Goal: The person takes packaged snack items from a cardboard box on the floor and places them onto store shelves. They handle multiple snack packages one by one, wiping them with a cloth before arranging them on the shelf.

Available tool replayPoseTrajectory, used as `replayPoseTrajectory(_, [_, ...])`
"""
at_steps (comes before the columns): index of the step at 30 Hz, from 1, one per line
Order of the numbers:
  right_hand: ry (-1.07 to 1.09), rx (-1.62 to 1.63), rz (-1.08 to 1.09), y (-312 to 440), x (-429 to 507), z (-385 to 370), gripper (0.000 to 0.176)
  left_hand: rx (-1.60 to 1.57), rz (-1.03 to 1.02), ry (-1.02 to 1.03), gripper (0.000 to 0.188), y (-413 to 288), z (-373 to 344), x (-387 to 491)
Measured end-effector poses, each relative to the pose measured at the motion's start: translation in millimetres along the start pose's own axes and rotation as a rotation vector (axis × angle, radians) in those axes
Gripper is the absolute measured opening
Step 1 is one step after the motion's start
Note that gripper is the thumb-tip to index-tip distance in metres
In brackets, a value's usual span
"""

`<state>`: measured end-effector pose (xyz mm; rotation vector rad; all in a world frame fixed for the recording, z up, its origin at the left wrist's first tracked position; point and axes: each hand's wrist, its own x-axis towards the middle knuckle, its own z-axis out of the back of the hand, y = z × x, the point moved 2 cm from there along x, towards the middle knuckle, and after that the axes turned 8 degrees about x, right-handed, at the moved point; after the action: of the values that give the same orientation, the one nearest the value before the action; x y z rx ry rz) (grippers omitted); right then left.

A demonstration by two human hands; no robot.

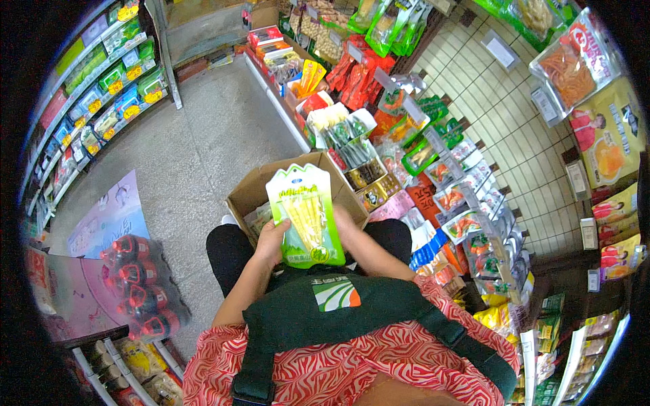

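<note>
A green and white snack pouch [305,213] with a clear window showing pale yellow sticks is held upright in front of me. My left hand [272,238] grips its left edge, thumb on the front. At its right edge is my right hand [345,223], slightly blurred, its fingers hidden behind the pouch. Behind and below the pouch, between my knees, stands an open cardboard box [249,175]; some clear-wrapped packets [258,217] lie in it.
Along the right, a wall rack [487,91] holds hanging snack packets, with boxed snacks [355,142] below. Shelves of packaged goods [119,76] stand at the far left. Shrink-wrapped dark bottles with red caps [144,289] are at lower left. Speckled floor [203,137] lies between.
</note>
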<state>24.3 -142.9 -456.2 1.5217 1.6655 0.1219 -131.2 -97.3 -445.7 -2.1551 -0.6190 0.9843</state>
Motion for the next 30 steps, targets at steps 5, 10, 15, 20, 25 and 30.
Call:
replayPoseTrajectory(5, [0.024, -0.461, 0.157, -17.5, 3.4, 9.1, 0.033, -0.041, 0.062, -0.106, 0.025, 15.7, 10.0, 23.0])
replayPoseTrajectory(10, [-0.151, -0.412, 0.006, 10.9, -2.5, 9.9, 0.025, -0.110, -0.073, -0.188, 0.030, -1.9, 42.3, 42.5])
replayPoseTrajectory(15, [-0.194, -0.447, 0.176, 18.4, 33.5, 105.6, 0.020, -0.252, -0.153, -0.359, 0.029, -62.9, 72.8, 66.3])
replayPoseTrajectory(20, [-0.232, -0.507, 0.036, 13.9, 24.3, 78.6, 0.020, -0.342, -0.314, -0.475, 0.026, -88.0, 109.4, 93.6])
replayPoseTrajectory(25, [-0.321, -0.669, -0.022, 4.5, 35.9, 96.0, 0.020, -0.340, -0.243, -0.392, 0.023, -86.6, 108.4, 122.5])
replayPoseTrajectory(30, [-0.324, -1.331, 0.043, 4.4, 63.7, 141.6, 0.023, -0.185, -0.223, -0.336, 0.022, -96.8, 90.8, 124.4])
